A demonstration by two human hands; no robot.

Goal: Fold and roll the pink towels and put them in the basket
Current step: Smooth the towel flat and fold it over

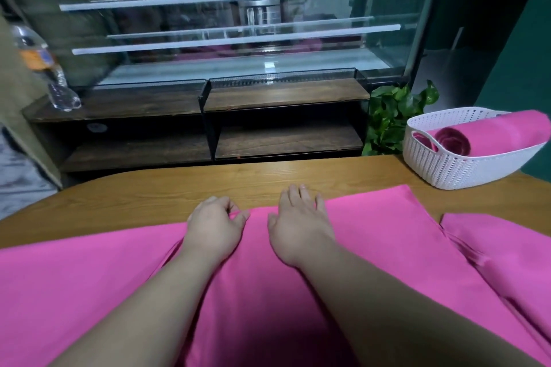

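Pink towel: spread along the near edge of the table, under both forearms.
Left hand: fingers curled, pinching the towel's far hem.
Right hand: flat on the towel, fingers straight, holding nothing.
Second towel: folded, at the right edge.
Basket: white, at the far right corner; holds rolled towels, one jutting over the rim.

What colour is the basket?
The basket is white with tiny holes, seen best in the head view.
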